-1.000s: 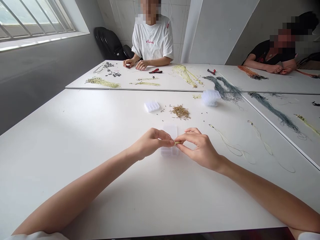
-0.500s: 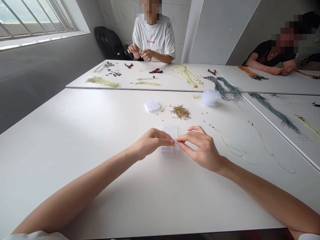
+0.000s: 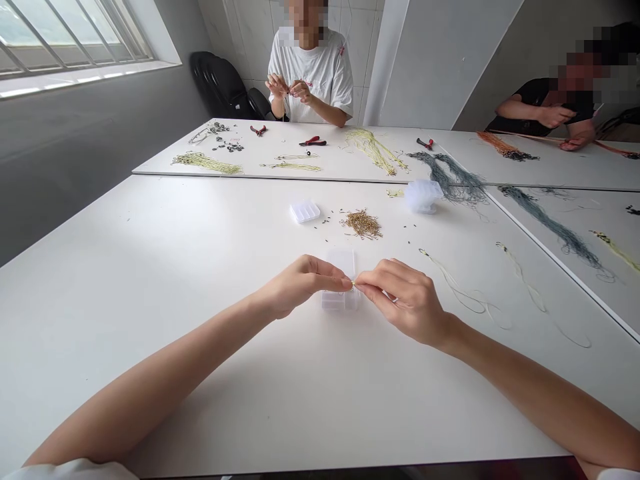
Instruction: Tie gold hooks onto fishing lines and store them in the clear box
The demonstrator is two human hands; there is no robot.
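My left hand (image 3: 300, 287) and my right hand (image 3: 407, 300) meet above the middle of the white table (image 3: 200, 373). Their fingertips pinch a tiny gold-coloured piece (image 3: 353, 284) from both sides, and any thread on it is too fine to make out. Directly beneath my fingers lies a transparent plastic compartment box (image 3: 341, 265), partly hidden by my hands. Neither hand appears to touch the box.
Beyond my hands lie a white plastic box (image 3: 305, 211), a pile of thin gold hooks or pins (image 3: 362, 225) and a transparent box (image 3: 423, 197). Pale cords (image 3: 457, 287) lie to the right. A co-worker's hands (image 3: 289, 87) work across the table, near red-handled pliers (image 3: 313, 141).
My hands have stayed together, with the right hand turning slightly at the pinch. The co-worker opposite has raised both hands from the table to chest height.
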